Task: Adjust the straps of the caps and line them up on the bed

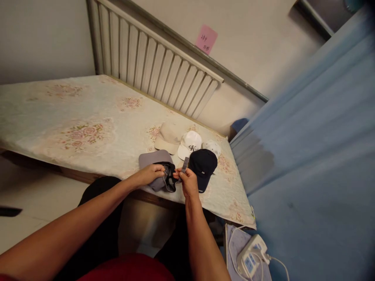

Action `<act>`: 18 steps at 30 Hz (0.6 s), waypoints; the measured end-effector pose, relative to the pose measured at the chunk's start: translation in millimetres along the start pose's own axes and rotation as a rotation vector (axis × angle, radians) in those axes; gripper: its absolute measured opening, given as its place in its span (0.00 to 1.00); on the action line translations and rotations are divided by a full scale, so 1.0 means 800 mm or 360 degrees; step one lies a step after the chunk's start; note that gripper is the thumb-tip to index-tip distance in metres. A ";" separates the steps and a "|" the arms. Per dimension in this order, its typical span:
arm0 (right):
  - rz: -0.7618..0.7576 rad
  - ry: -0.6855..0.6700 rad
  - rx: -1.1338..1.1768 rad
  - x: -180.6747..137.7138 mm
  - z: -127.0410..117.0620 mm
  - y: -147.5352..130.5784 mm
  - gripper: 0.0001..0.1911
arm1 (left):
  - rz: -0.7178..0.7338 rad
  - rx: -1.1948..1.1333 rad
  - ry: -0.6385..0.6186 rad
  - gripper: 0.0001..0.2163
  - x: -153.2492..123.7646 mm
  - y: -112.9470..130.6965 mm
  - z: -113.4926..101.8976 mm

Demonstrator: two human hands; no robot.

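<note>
A grey baseball cap point(155, 157) lies tipped at the near edge of the bed, its dark inside facing me. My left hand point(150, 174) grips the cap's edge with closed fingers. Between the thumb and fingers of my right hand point(188, 180) is the cap's grey back strap point(185, 164), its end sticking up. Just right of that hand sits a navy cap point(203, 166) with a small white mark. Behind are a beige cap point(168, 136), a white cap with black letters point(191, 142) and another white cap point(212, 146), partly hidden by the navy one.
The caps rest on a bed with a flowered cover point(84, 136). A white radiator point(158, 58) runs along the wall behind it. Blue curtains point(307, 156) hang at the right. A white power strip point(252, 255) with cables lies on a small stand at lower right.
</note>
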State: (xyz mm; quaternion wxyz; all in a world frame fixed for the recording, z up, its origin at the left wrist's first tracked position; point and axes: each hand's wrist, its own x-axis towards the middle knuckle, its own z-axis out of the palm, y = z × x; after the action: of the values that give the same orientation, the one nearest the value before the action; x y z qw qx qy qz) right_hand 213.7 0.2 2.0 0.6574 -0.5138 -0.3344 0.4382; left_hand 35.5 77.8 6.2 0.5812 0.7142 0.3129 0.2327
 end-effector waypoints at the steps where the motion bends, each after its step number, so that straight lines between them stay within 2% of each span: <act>1: -0.0018 -0.0002 -0.0009 -0.001 0.002 -0.004 0.10 | -0.0018 -0.0020 0.0012 0.12 -0.002 -0.002 0.002; 5: -0.0103 -0.0110 -0.0202 -0.008 0.011 -0.020 0.12 | -0.0044 -0.0096 0.0069 0.13 -0.007 -0.004 0.008; 10: -0.0030 -0.0280 -0.0452 -0.018 0.021 -0.014 0.09 | -0.0027 -0.0102 0.0134 0.13 -0.013 0.000 0.012; 18: 0.0100 -0.0278 -0.0649 -0.027 0.034 0.000 0.08 | 0.0004 -0.0054 0.0208 0.09 -0.018 -0.001 0.016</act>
State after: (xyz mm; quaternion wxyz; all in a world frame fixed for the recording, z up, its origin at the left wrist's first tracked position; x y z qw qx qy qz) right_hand 180.6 -9.3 8.9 0.4944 -0.6064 -0.4555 0.4246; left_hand 34.5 58.6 3.2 0.5712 0.6880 0.3454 0.2849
